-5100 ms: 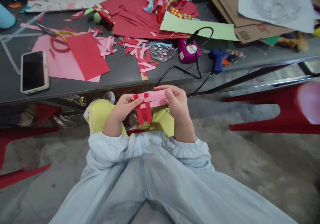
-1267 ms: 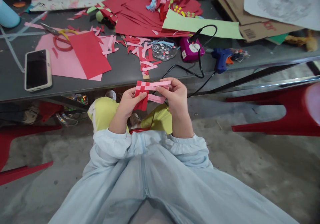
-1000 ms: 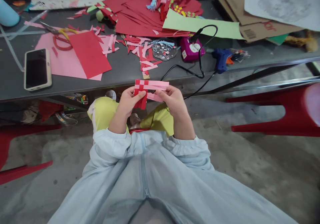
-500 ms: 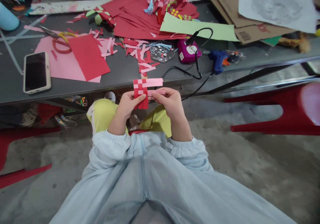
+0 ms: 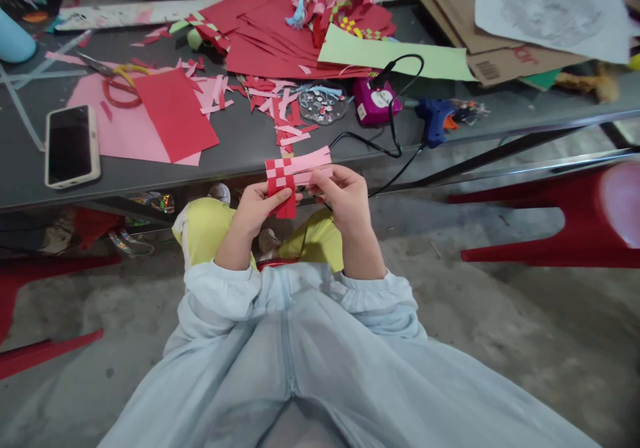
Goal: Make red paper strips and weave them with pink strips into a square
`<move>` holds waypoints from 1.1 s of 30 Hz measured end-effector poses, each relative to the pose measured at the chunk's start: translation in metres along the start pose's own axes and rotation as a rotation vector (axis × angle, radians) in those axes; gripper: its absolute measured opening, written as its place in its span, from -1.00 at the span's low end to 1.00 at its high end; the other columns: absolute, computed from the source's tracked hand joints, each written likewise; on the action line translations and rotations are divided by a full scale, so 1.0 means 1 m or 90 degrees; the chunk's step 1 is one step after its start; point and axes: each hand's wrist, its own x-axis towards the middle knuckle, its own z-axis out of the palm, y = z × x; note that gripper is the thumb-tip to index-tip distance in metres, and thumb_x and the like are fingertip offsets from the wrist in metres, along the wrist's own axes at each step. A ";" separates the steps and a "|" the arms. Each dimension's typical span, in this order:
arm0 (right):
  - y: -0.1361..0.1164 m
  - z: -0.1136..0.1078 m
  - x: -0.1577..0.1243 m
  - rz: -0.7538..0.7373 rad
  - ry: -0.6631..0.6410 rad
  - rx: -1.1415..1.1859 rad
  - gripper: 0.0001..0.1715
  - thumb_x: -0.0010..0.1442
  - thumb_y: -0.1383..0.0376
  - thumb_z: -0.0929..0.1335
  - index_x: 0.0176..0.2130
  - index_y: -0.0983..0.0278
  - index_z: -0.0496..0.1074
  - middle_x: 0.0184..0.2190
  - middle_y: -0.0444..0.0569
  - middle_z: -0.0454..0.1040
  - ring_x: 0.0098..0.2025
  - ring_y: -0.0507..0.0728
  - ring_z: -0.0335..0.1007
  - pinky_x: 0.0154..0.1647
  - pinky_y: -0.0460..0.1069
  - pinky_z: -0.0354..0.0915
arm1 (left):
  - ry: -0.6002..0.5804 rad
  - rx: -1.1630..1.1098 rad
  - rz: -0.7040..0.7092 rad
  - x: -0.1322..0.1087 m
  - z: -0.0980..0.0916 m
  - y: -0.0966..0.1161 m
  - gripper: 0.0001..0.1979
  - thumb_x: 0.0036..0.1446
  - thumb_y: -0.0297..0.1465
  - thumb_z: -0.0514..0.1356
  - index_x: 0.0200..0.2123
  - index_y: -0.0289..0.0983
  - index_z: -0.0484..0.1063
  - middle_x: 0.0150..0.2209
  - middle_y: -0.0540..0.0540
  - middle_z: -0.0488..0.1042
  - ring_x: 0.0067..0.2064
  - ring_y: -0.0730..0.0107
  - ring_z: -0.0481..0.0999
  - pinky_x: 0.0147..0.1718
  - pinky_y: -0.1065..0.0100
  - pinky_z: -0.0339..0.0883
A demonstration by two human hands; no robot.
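Observation:
Just off the table's front edge, above my lap, I hold a small red piece of paper (image 5: pixel 286 209) with pink strips woven through its upper part in a checkered pattern. My left hand (image 5: pixel 257 209) pinches it at the lower left, thumb lying on the front. Several pink strips (image 5: pixel 309 160) stick out to the right of the weave, slightly fanned. Between thumb and fingers, my right hand (image 5: pixel 345 195) grips the lowest visible pink strip (image 5: pixel 303 178). The right fingertips are partly hidden behind the paper strips.
On the dark table (image 5: pixel 150 180) lie a phone (image 5: pixel 73 146), scissors (image 5: pixel 123 85), red paper (image 5: pixel 176 115), paper scraps (image 5: pixel 280 111), a dish of beads (image 5: pixel 324 103), a purple box (image 5: pixel 375 103) and a blue glue gun (image 5: pixel 434 120) with a cable. Red stools (image 5: pixel 545 218) stand at both sides.
My right hand has moved slightly up and right with the pink strip, which now tilts upward. The strips above it also slant up more. My left hand stays in place.

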 end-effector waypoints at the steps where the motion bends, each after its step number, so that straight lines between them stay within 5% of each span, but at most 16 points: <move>1: -0.001 0.000 0.000 0.008 0.009 0.001 -0.61 -0.12 0.02 0.55 -0.43 0.25 0.51 -0.55 -0.15 0.52 -0.56 -0.03 0.43 -0.69 -0.17 0.19 | 0.002 0.001 0.001 0.000 0.000 0.000 -0.55 -0.21 -0.15 0.51 -0.30 -0.34 0.62 -0.35 -0.15 0.67 -0.30 0.20 0.68 -0.30 0.29 0.57; 17: 0.003 -0.001 0.001 0.044 0.021 0.087 -0.60 -0.21 0.21 0.57 -0.39 0.24 0.41 -0.54 -0.19 0.53 -0.49 0.01 0.53 -0.59 -0.16 0.36 | 0.003 0.018 0.026 0.000 -0.001 -0.001 -0.55 -0.19 -0.12 0.50 -0.31 -0.34 0.61 -0.38 -0.15 0.66 -0.32 0.21 0.67 -0.32 0.29 0.56; 21: 0.006 0.001 -0.001 0.090 0.012 0.140 -0.53 -0.21 0.11 0.58 -0.30 0.24 0.51 -0.54 -0.20 0.52 -0.52 -0.05 0.43 -0.57 -0.17 0.30 | 0.012 0.009 0.020 0.000 -0.001 0.000 -0.54 -0.22 -0.12 0.51 -0.33 -0.34 0.61 -0.35 -0.18 0.67 -0.31 0.18 0.68 -0.30 0.26 0.57; 25: 0.012 0.008 -0.006 0.151 -0.033 0.166 -0.51 -0.30 -0.01 0.61 -0.52 0.27 0.50 -0.62 -0.20 0.45 -0.62 -0.13 0.19 -0.61 -0.16 0.15 | 0.001 0.004 0.027 0.001 0.000 0.000 -0.57 -0.22 -0.13 0.51 -0.34 -0.33 0.62 -0.38 -0.17 0.66 -0.31 0.22 0.67 -0.25 0.25 0.56; 33: 0.011 0.019 -0.007 0.112 -0.001 0.128 -0.59 -0.35 0.05 0.62 -0.58 0.27 0.54 -0.66 -0.18 0.44 -0.61 -0.09 0.20 -0.60 -0.13 0.06 | -0.001 0.048 0.043 0.006 -0.004 -0.007 -0.55 -0.22 -0.10 0.50 -0.32 -0.31 0.64 -0.42 -0.11 0.65 -0.36 0.28 0.64 -0.27 0.28 0.54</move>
